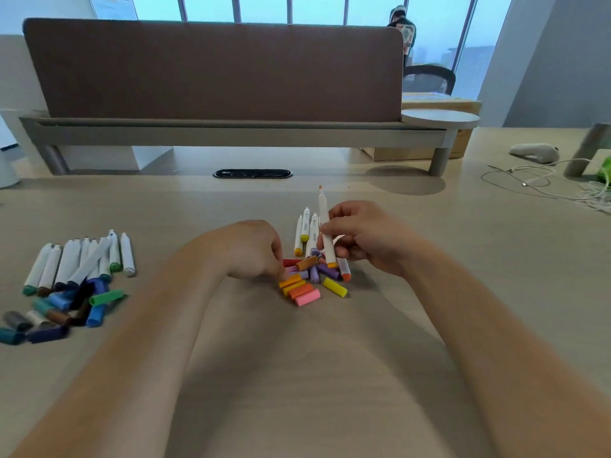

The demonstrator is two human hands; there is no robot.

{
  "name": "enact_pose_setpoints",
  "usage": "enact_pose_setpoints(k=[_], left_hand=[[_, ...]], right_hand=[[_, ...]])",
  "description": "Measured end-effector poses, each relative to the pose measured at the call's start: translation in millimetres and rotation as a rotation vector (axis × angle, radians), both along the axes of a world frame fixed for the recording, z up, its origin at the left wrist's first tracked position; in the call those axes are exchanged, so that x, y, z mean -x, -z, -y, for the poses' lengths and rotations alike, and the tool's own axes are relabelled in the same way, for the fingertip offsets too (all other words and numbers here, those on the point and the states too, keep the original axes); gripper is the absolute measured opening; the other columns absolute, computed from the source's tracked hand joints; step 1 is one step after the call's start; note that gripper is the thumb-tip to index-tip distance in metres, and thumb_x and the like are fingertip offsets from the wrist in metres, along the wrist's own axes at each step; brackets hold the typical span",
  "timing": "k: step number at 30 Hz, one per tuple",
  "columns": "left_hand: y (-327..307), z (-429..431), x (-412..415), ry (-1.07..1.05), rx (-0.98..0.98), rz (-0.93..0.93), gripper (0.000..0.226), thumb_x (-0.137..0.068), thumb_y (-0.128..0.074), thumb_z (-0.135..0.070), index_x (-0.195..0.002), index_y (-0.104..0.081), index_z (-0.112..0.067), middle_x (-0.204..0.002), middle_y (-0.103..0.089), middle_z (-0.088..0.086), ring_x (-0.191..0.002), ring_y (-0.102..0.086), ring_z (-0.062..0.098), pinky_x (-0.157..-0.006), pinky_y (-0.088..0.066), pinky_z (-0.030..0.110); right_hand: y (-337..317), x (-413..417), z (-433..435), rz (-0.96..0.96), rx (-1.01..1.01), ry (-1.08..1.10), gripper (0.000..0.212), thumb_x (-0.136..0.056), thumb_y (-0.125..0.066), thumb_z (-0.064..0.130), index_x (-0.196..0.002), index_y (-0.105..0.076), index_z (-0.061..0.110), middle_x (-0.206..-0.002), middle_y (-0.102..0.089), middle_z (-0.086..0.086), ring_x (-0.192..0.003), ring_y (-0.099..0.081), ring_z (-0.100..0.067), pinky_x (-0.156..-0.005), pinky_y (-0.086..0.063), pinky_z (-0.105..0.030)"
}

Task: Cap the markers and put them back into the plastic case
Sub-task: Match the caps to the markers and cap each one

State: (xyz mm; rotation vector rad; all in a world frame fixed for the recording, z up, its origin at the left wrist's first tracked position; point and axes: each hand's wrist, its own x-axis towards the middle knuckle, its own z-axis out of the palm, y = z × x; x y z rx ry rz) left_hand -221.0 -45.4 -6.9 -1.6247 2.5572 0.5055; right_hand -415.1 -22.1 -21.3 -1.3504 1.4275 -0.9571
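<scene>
Head camera looks down at a tan table. The right hand curls its fingers round a white marker with no cap, its orange tip pointing up and away. The left hand reaches down with bent fingers to a pile of bright caps. It touches the pile, but I cannot tell if it pinches a cap. More white markers lie just behind the pile. Far to the left lie other markers beside dark caps.
</scene>
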Motion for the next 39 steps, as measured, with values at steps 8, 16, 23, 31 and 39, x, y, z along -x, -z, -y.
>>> enact_pose_setpoints(k=[8, 16, 23, 31, 39], left_hand=[[3, -7, 10, 0.001, -0.006, 0.071, 0.025, -0.087, -0.07, -0.037, -0.1, -0.071, -0.015, -0.088, -0.062, 0.0, -0.079, -0.055, 0.016, -0.057, -0.039, 0.023], [-9, -3, -11, -0.02, -0.094, -0.101, 0.015, -0.083, -0.072, -0.028, -0.08, -0.074, -0.014, -0.068, -0.068, 0.0, -0.057, -0.054, 0.012, -0.058, -0.044, 0.025], [7, 15, -6, -0.339, -0.149, -1.05, 0.026, -0.092, -0.062, -0.007, -0.113, -0.067, -0.02, -0.081, -0.074, 0.008, -0.061, -0.059, 0.013, -0.055, -0.045, 0.026], [16, 20, 1, -0.517, -0.339, -1.484, 0.017, -0.096, -0.058, -0.008, -0.111, -0.065, -0.009, -0.091, -0.075, 0.015, -0.058, -0.06, 0.014, -0.045, -0.04, 0.019], [14, 13, 7, -0.464, -0.351, -1.433, 0.013, -0.096, -0.058, -0.009, -0.108, -0.065, -0.011, -0.09, -0.075, 0.015, -0.059, -0.061, 0.015, -0.049, -0.039, 0.021]], right_hand=[[4, -5, 1, -0.065, -0.003, 0.012, 0.008, -0.095, -0.06, 0.013, -0.099, -0.062, 0.007, -0.064, -0.07, -0.003, -0.049, -0.048, -0.012, -0.047, -0.041, -0.02], [4, -4, -1, -0.037, 0.012, -0.011, 0.012, -0.095, -0.057, 0.01, -0.103, -0.06, 0.001, -0.067, -0.068, -0.008, -0.044, -0.041, -0.01, -0.043, -0.034, -0.02], [0, -10, -7, 0.063, -0.03, -0.111, 0.012, -0.098, -0.052, 0.01, -0.09, -0.056, 0.003, -0.074, -0.063, -0.019, -0.044, -0.046, -0.013, -0.041, -0.035, -0.02], [-4, -12, -12, 0.046, -0.064, -0.318, 0.013, -0.098, -0.052, 0.012, -0.095, -0.056, 0.0, -0.079, -0.066, -0.025, -0.044, -0.049, -0.015, -0.043, -0.037, -0.022], [1, -12, -10, -0.027, -0.094, -0.333, 0.016, -0.099, -0.053, 0.015, -0.098, -0.059, 0.001, -0.08, -0.068, -0.023, -0.044, -0.047, -0.016, -0.044, -0.034, -0.025]])
